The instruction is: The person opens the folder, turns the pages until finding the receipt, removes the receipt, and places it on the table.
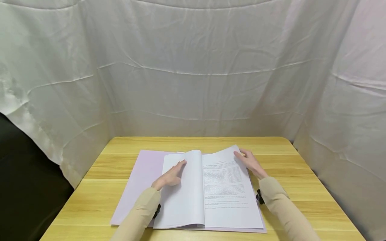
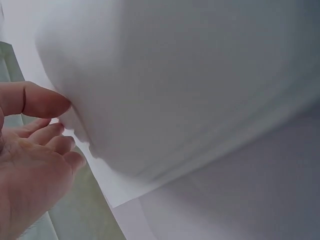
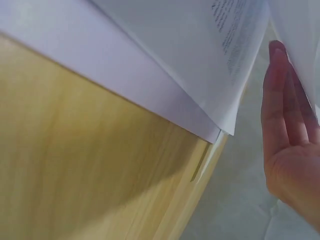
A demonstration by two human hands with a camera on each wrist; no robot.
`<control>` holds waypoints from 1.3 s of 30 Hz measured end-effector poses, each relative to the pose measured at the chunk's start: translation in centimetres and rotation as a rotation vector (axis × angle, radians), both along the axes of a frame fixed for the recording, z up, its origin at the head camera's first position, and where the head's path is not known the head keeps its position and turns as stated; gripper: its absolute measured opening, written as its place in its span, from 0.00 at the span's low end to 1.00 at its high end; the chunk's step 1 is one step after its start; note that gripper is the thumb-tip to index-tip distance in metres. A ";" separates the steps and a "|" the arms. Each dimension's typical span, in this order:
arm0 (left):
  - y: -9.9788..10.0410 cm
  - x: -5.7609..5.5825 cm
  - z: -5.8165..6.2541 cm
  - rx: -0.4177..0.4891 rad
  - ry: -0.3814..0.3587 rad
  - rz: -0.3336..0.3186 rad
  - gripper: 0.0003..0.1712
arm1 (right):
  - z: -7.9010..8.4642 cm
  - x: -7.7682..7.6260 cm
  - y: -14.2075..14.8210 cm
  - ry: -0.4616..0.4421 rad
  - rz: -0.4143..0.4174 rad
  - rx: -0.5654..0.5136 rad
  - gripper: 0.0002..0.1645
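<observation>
An open document of white printed sheets lies on a lilac folder point(image 1: 147, 170). My left hand point(image 1: 169, 175) rests on the blank left page point(image 1: 184, 204), its fingers stretched toward the upper edge. In the left wrist view, the thumb and fingertips of the left hand point(image 2: 40, 155) touch the white paper. At the upper right corner of the printed right page point(image 1: 224, 187), my right hand point(image 1: 249, 162) pinches the sheet, thumb in front and fingers behind. That corner is raised. The right wrist view shows the fingers of the right hand point(image 3: 290, 115) against the lifted sheet point(image 3: 295, 30); its thumb is hidden there.
The wooden table point(image 1: 301, 187) extends around the folder on all sides. Pale grey curtains point(image 1: 193, 93) hang behind and at both sides. A black area point(image 1: 24, 184) shows beyond the table at the left.
</observation>
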State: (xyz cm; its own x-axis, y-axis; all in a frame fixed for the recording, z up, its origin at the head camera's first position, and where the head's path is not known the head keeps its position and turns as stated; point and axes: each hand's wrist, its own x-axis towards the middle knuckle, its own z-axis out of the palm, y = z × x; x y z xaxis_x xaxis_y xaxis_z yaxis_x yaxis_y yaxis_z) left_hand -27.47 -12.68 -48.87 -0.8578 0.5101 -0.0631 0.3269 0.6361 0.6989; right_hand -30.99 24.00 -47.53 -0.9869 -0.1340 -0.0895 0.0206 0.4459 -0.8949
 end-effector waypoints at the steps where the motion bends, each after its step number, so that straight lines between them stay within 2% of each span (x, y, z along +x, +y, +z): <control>1: 0.0 0.0 0.0 0.000 -0.007 0.004 0.47 | 0.1 0.2 0.0 -0.009 0.010 -0.020 0.38; 9: 0.2 0.1 0.2 0.009 -0.035 0.043 0.45 | 1.1 1.8 0.1 -0.115 0.095 -0.162 0.40; 16: 0.3 0.4 0.6 0.036 -0.057 0.067 0.42 | 1.4 2.7 -0.1 -0.125 0.218 -0.275 0.37; 22: 0.4 0.6 0.9 0.058 -0.084 0.089 0.40 | 1.7 3.4 -0.7 -0.167 0.273 -0.378 0.39; 28: 0.6 0.9 1.2 0.100 -0.112 0.104 0.39 | 1.8 3.7 -1.2 -0.205 0.368 -0.467 0.40; 32: 0.7 1.0 1.4 0.138 -0.124 0.107 0.40 | 1.9 3.7 -1.7 -0.204 0.418 -0.484 0.39; 39: 0.8 1.1 1.5 0.174 -0.140 0.104 0.39 | 2.4 4.3 -2.6 -0.195 0.457 -0.454 0.40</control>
State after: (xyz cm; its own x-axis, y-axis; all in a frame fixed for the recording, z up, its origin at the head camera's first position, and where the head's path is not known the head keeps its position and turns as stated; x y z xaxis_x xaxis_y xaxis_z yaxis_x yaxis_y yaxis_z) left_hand -26.39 -11.90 -47.37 -0.8955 0.4327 -0.1036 0.1583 0.5273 0.8348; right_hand -26.68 21.41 -45.14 -0.7932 -0.6012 -0.0966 0.0994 0.0287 -0.9946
